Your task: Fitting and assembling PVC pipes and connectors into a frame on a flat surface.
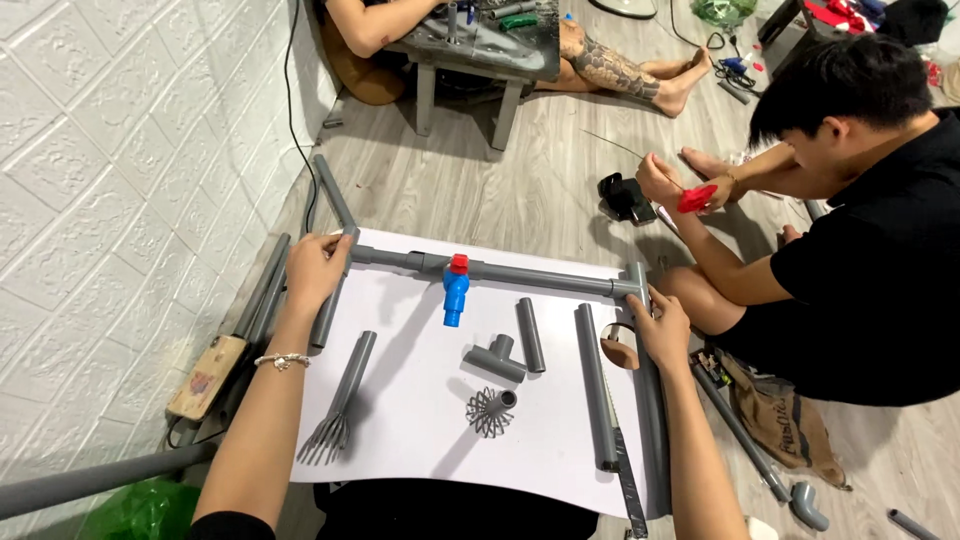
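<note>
Gripping the far-left corner of a grey pipe frame (545,276), the left hand (315,268) closes around the elbow joint where the far crossbar meets the left leg, fingers wrapped over the pipe. That crossbar runs rightward across the far edge of a white board (420,420), passing through a blue valve with a red handle (455,290) that hangs toward the near side, just right of the left hand. Left of the board, against the white wall, lie loose grey pipes (262,290) and a phone (206,375) in a patterned case.

On the board, between the two hands, several loose pieces rest apart from one another: a pipe with its near end cut into splayed strips (342,405), a tee fitting (496,358), a short pipe piece (530,335), a stub with fanned-out strips (493,410) and a long straight pipe (596,385).

At the far-right corner, the right hand (662,328) holds the frame's right leg just near of the elbow joint, fingers curled shut on the pipe, which runs on toward the near edge of the board.

Further right, another person in a black shirt sits on the wooden floor, holding a red tool (697,197).
</note>
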